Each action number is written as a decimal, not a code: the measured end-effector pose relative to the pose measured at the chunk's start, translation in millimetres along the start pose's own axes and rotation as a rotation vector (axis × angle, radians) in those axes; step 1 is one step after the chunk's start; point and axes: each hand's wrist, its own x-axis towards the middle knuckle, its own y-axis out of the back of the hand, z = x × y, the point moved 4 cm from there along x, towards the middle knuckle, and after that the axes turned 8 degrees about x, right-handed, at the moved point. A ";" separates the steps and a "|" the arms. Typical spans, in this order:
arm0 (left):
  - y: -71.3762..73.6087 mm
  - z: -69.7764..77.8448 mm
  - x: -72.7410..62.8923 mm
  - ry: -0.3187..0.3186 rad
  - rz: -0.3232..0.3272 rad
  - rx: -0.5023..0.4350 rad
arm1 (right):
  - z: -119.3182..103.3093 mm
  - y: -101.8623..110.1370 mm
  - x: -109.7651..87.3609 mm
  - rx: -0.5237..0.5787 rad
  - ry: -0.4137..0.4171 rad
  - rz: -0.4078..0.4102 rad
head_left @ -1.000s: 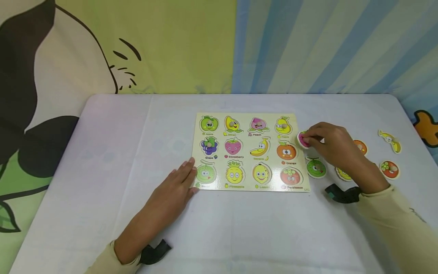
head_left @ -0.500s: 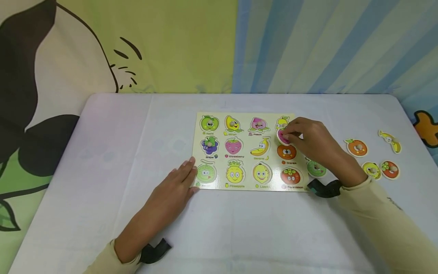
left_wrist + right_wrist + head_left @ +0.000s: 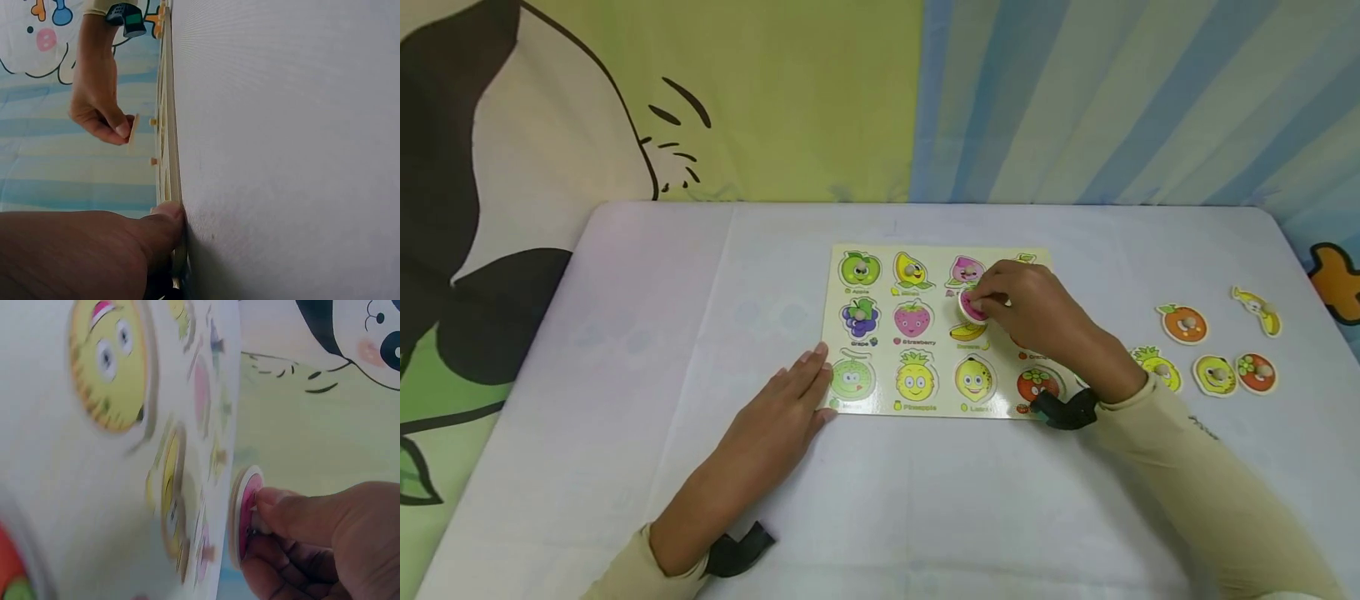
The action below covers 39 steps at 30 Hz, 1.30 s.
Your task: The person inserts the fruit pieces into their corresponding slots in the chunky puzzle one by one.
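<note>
My right hand (image 3: 1037, 308) pinches a pink strawberry puzzle piece (image 3: 972, 308) by its knob between thumb and fingers. In the right wrist view the strawberry piece (image 3: 249, 512) stands off the face of the fruit puzzle board (image 3: 882, 371). From the head it overlaps the board between the peach and banana pictures, right of the printed strawberry (image 3: 913, 319). My left hand (image 3: 786, 400) lies with straight fingers at the board's left edge; its thumb (image 3: 167, 219) touches that edge in the left wrist view. Knobbed apple (image 3: 859, 270), mango (image 3: 910, 271), peach (image 3: 966, 271) and grape (image 3: 859, 317) pieces sit in the board.
Right of the board lie loose orange (image 3: 1182, 323), banana (image 3: 1257, 310), pineapple (image 3: 1159, 368), lemon (image 3: 1215, 376) and persimmon (image 3: 1257, 373) pieces. My right forearm hides most of the melon piece. A white cloth covers the table (image 3: 910, 500); a printed curtain hangs behind.
My right hand has carried the strawberry piece leftward, from beside the board's right edge to over its middle. My left hand has stayed in place.
</note>
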 end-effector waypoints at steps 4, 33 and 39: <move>0.7 -0.3 1.0 -0.004 0.003 0.004 | -12.7 -12.5 9.2 0.019 -0.034 -0.006; -0.2 0.9 1.3 -0.006 0.000 0.013 | -38.6 -61.6 38.8 0.063 -0.059 -0.097; 0.3 0.6 1.6 0.000 -0.007 0.005 | -35.0 -62.4 40.0 0.059 -0.074 -0.095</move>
